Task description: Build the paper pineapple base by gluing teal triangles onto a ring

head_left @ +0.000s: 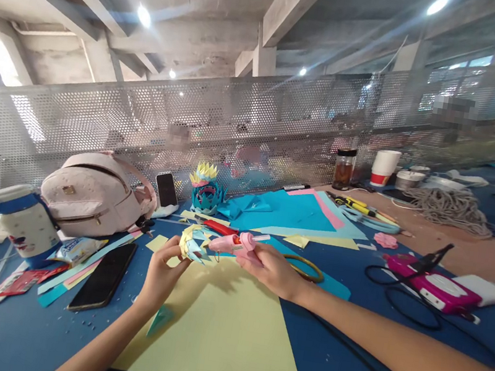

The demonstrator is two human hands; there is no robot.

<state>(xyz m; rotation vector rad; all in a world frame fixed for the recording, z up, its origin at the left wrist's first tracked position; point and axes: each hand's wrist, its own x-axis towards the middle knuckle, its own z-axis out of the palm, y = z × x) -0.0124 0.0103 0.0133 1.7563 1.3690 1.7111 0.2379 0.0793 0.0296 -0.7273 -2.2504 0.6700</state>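
The left hand pinches a small yellow-and-blue paper piece over the far edge of the yellow sheet, mid-table. The right hand has its fingers wrapped around a pink glue gun, nozzle touching the piece. This looks like the gluing step; it calls for a steady hold and fingertips kept off the hot tip.

I see my left hand pinching a paper piece, right hand gripping a pink glue gun beside it
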